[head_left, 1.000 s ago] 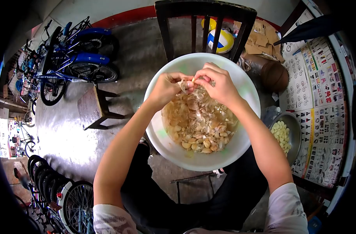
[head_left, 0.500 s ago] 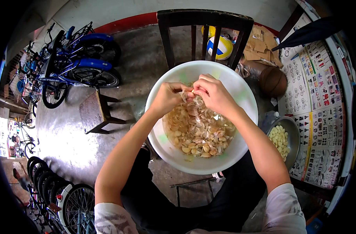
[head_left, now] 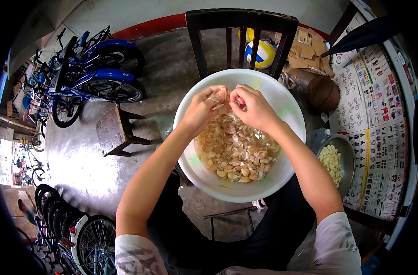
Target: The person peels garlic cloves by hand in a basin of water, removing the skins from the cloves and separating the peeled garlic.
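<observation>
Over the far half of a white plastic basin, both hands are raised close together. My left hand is closed, its fingers curled round a garlic clove with papery skin. Just to its right, my right hand is pinched, thumb against fingers; whatever lies between its fingertips is too small to make out. Below them, unpeeled garlic cloves and loose garlic skins sit in water in the basin.
A metal bowl of peeled garlic cloves stands right of the basin. Behind the basin is a dark wooden chair. A wooden stool and blue bicycles are at left. A basketball lies at right.
My hands have drawn slightly apart at the fingertips, where they were touching around a clove. My left hand has turned, its curled fingers now showing more. The camera view has shifted slightly.
</observation>
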Available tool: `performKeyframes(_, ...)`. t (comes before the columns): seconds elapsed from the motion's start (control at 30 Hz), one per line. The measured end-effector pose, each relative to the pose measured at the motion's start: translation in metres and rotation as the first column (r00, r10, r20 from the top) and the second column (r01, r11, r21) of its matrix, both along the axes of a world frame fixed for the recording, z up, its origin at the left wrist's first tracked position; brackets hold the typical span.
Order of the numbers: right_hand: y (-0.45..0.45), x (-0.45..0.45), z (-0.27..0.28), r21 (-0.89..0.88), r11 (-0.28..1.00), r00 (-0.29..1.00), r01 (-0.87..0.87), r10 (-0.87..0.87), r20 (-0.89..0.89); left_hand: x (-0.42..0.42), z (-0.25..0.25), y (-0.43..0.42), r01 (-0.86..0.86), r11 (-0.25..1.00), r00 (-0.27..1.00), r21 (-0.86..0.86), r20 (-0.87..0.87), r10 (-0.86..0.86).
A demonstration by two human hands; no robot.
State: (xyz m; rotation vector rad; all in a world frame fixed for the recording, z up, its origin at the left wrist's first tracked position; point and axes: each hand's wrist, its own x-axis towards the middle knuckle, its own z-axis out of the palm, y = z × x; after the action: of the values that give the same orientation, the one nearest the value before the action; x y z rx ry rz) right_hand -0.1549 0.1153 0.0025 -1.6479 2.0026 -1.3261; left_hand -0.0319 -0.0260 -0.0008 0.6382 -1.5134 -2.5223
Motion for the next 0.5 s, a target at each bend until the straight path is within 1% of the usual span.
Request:
performKeyframes(0.1,0.004,-0.002,0.004,0.022,1.000,1.000,0.003,-0.003,-0.007,-0.001,-0.008,-0.004,-0.006,1.000,1.000,0.028,-0.027,0.007)
performKeyframes(0.17,0.004,-0.004,0.002,0.038,0.999,1.000,0.017,-0.017,-0.012,0.000,-0.014,-0.004,-0.021,1.000,0.999,0.014,-0.034,0.021)
performKeyframes(0.23,0.005,-0.006,0.000,0.007,0.996,0.995,0.093,-0.093,0.019,0.001,-0.015,-0.003,-0.034,0.999,0.999,0.001,-0.039,0.034)
performKeyframes(0.3,0.005,-0.005,0.004,0.010,0.992,0.992,0.126,-0.126,0.031,0.001,-0.015,-0.003,-0.065,0.995,0.997,-0.076,-0.048,0.061)
performKeyframes(0.33,0.005,-0.003,0.005,0.013,0.988,0.987,0.156,-0.157,0.041,0.002,-0.015,-0.003,-0.061,0.995,0.997,-0.075,-0.046,0.058)
performKeyframes(0.37,0.004,-0.002,0.005,0.014,0.987,0.986,0.159,-0.159,0.041,0.002,-0.015,-0.003,-0.051,0.985,0.998,-0.163,-0.034,0.046)
performKeyframes(0.4,0.002,0.000,0.004,0.007,0.986,0.979,0.169,-0.168,0.116,0.002,-0.015,-0.003,-0.041,0.967,0.999,-0.250,-0.022,0.037)
performKeyframes(0.43,0.001,0.002,0.003,0.001,0.984,0.966,0.178,-0.175,0.190,0.002,-0.014,-0.002,-0.040,0.968,0.999,-0.249,-0.021,0.036)
performKeyframes(0.5,-0.001,0.002,-0.004,-0.014,0.983,0.963,0.184,-0.178,0.201,0.001,-0.012,-0.001,-0.016,0.928,1.000,-0.373,-0.021,0.009)
